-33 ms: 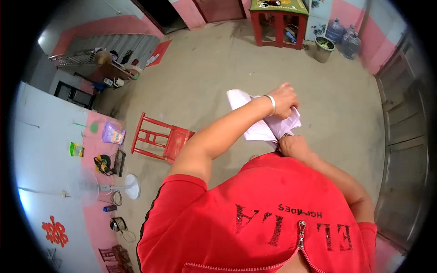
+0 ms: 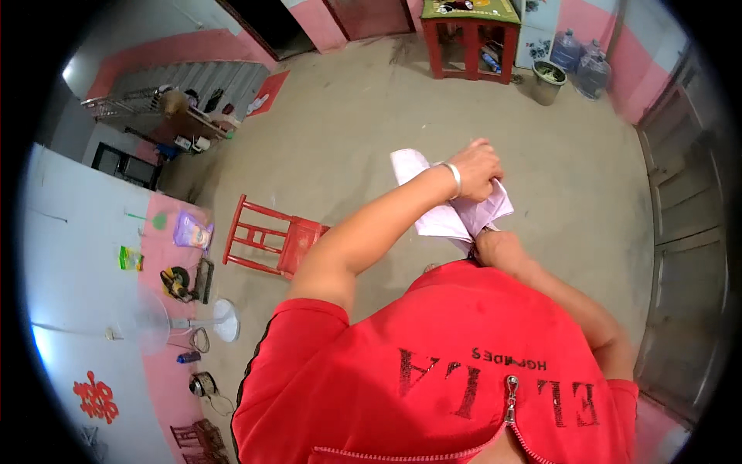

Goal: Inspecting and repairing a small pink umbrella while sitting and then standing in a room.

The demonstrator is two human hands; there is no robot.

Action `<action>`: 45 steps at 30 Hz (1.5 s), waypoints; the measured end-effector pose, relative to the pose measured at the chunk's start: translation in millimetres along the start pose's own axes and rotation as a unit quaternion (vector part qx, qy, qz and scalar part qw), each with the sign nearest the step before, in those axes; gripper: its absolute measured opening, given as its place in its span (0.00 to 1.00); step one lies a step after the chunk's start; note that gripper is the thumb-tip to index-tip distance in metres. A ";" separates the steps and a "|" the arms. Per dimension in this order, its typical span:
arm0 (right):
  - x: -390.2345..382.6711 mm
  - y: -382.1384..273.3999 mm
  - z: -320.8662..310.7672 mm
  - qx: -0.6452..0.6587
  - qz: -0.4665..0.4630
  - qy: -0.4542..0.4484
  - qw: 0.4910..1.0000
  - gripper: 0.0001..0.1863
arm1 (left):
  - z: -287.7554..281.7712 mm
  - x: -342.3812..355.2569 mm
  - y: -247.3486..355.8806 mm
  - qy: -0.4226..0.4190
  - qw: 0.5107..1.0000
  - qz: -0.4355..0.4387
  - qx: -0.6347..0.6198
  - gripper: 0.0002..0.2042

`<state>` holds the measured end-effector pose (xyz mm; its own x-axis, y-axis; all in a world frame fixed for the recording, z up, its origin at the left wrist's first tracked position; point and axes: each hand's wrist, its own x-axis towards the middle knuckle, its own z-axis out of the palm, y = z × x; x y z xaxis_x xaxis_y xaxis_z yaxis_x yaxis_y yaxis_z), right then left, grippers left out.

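Out in front of my chest I hold a pale pink, creased cloth [image 2: 444,222] with pointed panels, like a collapsed umbrella. My left hand [image 2: 477,168], with a white bangle at the wrist, is closed on its upper right part. Below it, close to my red top, my right hand [image 2: 501,251] is closed around the gathered lower end, where the panels meet. A small dark piece shows beside the right fingers; I cannot make out what it is. The cloth's broad far end sticks out to the left past my left wrist.
A red wooden chair [image 2: 290,240] stands on the floor [image 2: 340,116] to the left. A white standing fan [image 2: 226,320] is by the left wall. Farther off are a red table [image 2: 468,50], a bucket [image 2: 548,81] and large water bottles [image 2: 593,75]. Grey doors [image 2: 688,201] line the right side.
The view has shifted very slightly. Both hands keep their hold on the pink cloth, with the left hand a touch farther left in the picture.
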<state>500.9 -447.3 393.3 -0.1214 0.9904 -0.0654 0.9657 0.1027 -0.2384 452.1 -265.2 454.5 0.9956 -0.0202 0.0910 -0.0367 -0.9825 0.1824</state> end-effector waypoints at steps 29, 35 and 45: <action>-3.1 51.2 -11.4 0.704 0.285 -0.044 0.649 0.10 | 142.2 -144.9 -14.1 -0.060 0.773 -0.560 -0.294 0.28; -3.3 42.4 -25.8 0.782 0.257 -0.024 0.567 0.12 | 52.6 -80.7 29.2 0.311 0.807 -0.418 -0.279 0.29; -15.7 42.0 -30.2 0.905 0.196 0.032 0.377 0.11 | 133.2 -93.3 9.6 0.064 0.892 -0.432 -0.117 0.25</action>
<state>550.3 -455.8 413.6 0.0109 0.9030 -0.4295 -0.8376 -0.2263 -0.4972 370.3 -297.3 317.4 0.6438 0.7615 -0.0743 0.7076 -0.5556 0.4365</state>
